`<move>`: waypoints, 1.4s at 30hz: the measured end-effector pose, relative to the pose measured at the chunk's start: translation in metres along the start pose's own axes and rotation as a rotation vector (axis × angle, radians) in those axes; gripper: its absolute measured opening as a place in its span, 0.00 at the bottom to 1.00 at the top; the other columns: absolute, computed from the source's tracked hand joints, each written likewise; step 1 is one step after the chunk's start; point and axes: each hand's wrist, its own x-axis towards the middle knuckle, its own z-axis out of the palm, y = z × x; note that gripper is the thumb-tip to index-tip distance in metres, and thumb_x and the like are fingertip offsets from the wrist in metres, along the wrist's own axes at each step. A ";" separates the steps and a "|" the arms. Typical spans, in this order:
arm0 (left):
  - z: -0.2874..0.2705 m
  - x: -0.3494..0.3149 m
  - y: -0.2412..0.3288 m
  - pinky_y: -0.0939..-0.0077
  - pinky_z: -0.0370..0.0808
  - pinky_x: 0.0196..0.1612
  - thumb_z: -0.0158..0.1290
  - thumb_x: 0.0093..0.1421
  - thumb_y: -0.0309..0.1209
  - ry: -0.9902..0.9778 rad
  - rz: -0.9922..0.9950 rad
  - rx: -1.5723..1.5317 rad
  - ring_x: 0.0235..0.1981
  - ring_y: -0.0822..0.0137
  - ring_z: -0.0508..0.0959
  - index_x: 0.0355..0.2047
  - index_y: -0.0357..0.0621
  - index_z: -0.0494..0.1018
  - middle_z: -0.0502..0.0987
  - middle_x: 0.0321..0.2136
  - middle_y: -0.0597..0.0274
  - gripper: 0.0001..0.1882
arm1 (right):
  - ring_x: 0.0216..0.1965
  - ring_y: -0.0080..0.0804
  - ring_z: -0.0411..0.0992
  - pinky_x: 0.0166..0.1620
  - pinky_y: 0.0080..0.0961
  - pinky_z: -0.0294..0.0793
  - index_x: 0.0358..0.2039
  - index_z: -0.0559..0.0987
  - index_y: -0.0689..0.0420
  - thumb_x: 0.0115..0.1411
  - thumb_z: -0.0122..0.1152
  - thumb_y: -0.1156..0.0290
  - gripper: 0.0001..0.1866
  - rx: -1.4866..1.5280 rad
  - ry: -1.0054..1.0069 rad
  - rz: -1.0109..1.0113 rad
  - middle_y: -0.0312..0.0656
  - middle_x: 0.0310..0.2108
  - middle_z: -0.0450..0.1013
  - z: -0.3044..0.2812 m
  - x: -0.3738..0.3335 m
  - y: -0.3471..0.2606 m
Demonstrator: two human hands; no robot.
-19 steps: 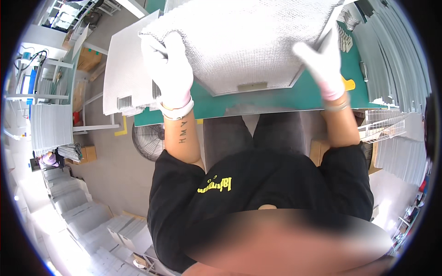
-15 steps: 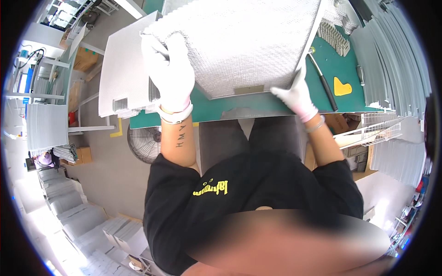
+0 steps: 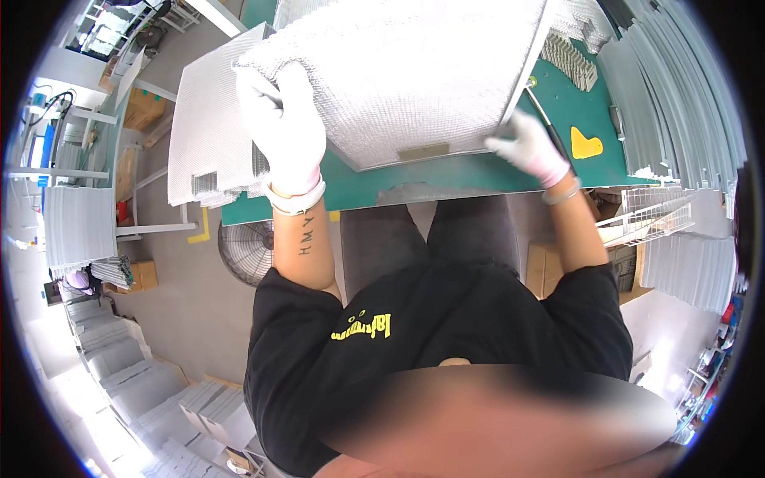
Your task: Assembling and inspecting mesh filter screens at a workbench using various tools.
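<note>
A silvery wire-mesh sheet point(image 3: 414, 80) lies in a thin-edged frame at the middle of the green table point(image 3: 351, 177), a small rectangular cut-out in its near edge. My left hand point(image 3: 285, 131), in a white glove, is closed on the crumpled left edge of the mesh. My gloved right hand point(image 3: 532, 147) is at the frame's near right corner, slightly blurred, with thumb and fingers apart and nothing held. Partly behind it lies a hammer point(image 3: 550, 126) with a black handle. A yellow scraper point(image 3: 586, 144) is to its right.
A stack of mesh panels point(image 3: 211, 111) stands on the table's left. Bent mesh strips point(image 3: 570, 64) lie at the back right. Many grey panels point(image 3: 669, 103) stand along the right side. Below the table are a floor fan point(image 3: 249, 251) and a white wire rack point(image 3: 655, 215).
My right hand has come off the frame's edge, moving a little right. My left hand keeps its hold on the mesh edge and has shifted slightly left in view.
</note>
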 end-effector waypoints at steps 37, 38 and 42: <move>-0.048 0.029 0.033 0.85 0.69 0.31 0.58 0.60 0.23 -0.262 -0.282 -0.331 0.28 0.78 0.74 0.43 0.38 0.75 0.79 0.35 0.63 0.10 | 0.40 0.40 0.78 0.47 0.28 0.76 0.58 0.78 0.51 0.58 0.60 0.80 0.26 -0.333 -0.141 -0.678 0.46 0.43 0.80 -0.151 0.042 -0.215; -0.046 0.029 0.035 0.83 0.70 0.37 0.55 0.62 0.23 -0.279 -0.144 -0.139 0.33 0.76 0.74 0.45 0.37 0.75 0.78 0.38 0.62 0.11 | 0.40 0.41 0.78 0.47 0.28 0.76 0.59 0.77 0.52 0.57 0.60 0.80 0.27 -0.547 -0.134 -0.760 0.47 0.43 0.79 -0.152 0.042 -0.218; -0.036 0.025 0.041 0.82 0.70 0.43 0.53 0.64 0.23 -0.300 -0.105 -0.195 0.38 0.76 0.73 0.45 0.36 0.74 0.76 0.40 0.63 0.10 | 0.47 0.41 0.78 0.54 0.30 0.74 0.61 0.74 0.58 0.62 0.58 0.65 0.27 -0.419 -0.349 -0.815 0.50 0.48 0.78 -0.155 0.061 -0.224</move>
